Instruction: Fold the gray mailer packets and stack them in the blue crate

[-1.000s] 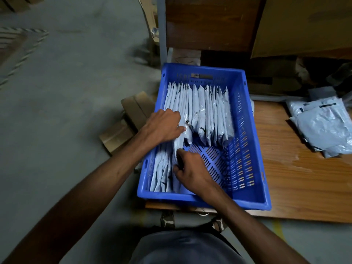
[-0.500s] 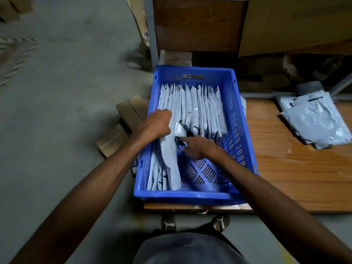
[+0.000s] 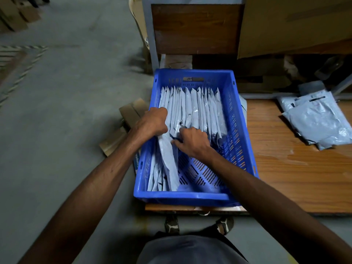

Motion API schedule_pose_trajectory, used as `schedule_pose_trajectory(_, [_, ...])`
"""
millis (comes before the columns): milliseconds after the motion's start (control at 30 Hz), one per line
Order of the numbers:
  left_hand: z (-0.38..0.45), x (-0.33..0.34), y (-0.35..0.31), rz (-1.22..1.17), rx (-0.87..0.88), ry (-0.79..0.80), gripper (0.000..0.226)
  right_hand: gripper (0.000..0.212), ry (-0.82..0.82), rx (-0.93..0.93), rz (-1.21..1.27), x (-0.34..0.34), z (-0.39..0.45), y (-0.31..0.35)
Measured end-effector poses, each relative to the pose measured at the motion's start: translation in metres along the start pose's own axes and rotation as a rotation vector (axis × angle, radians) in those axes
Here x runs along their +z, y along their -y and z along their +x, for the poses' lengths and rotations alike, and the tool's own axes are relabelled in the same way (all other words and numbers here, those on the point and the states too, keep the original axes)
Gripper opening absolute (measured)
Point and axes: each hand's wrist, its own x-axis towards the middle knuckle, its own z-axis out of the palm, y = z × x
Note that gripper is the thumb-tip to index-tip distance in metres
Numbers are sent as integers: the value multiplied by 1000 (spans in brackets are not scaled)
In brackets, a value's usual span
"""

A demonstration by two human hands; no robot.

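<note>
**Hands at the packet rows in the blue crate**

Head view: blue crate [image 3: 196, 198] sits on the near left corner of a low wooden board [image 3: 297, 178], its slotted floor bare on the near right. Folded gray mailer packets [image 3: 198, 109] stand on edge in a far row running from the left wall almost to the right wall, and a second, shorter row [image 3: 159, 178] stands along the near left wall. The left hand [image 3: 152, 123], fingers curled, grips the top of 1 folded packet [image 3: 168, 155] at the right edge of the near row. The right hand [image 3: 192, 141] lies just beside it, fingers bent down onto the near ends of the far row's packets; whether it pinches any cannot be told. Unfolded gray mailers [image 3: 320, 121] lie in a loose pile on the board, well apart to the right. Flattened cardboard [image 3: 122, 130] lies on the concrete floor beside the crate's left wall.
</note>
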Motion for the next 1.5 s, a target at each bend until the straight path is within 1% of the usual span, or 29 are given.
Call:
schedule_pose_trajectory(133, [1,1,-2,3,4,33,24,32,-59,-40,-90,5,5,4])
schedule_pose_trajectory(233, [2,4,-4,19,6,63,23,28,-76,-32,-123,8,5,3])
schedule_pose_trajectory(400, [7,8,-9,57,-6,115,26,33,-86,41,-41,9,5,-8])
schedule_pose_trajectory(567, [17,12,-14,44,1,113,31,33,-65,138,46,11,9,-15])
schedule_pose_trajectory(667, [24,11,-13,23,-20,112,35,31,-35,158,78,11,10,-14])
schedule_pose_trajectory(767, [29,18,-16,48,-9,133,43,28,61,167,93,7,13,-14])
schedule_pose_trajectory(867, [32,31,-24,85,19,171,49,26,275,147,85,2,17,-17])
schedule_pose_trajectory(900, [33,34,-26,92,27,176,51,25,372,133,126,2,18,-18])
schedule_pose_trajectory(967, [34,39,-29,113,48,183,52,18,562,130,306,5,19,-20])
schedule_pose_trajectory(1033, [35,43,-29,139,60,197,51,14,673,137,426,8,18,-18])
schedule_pose_trajectory(1100, [36,45,-27,164,58,213,46,16,706,162,473,9,17,-14])
schedule_pose_trajectory(1167, [38,44,-24,171,49,219,40,24,752,213,550,12,16,-13])
schedule_pose_trajectory(1300, [38,40,-17,189,51,154,56,52,867,270,681,11,15,-15])
schedule_pose_trajectory(1367, [35,44,-16,194,66,137,57,62,864,279,707,11,14,-15])
schedule_pose_trajectory(1433, [34,54,-15,163,67,150,50,63,833,295,681,12,13,-15])
schedule_pose_trajectory(1500, [32,61,-13,129,63,153,49,56,820,295,635,15,11,-13])
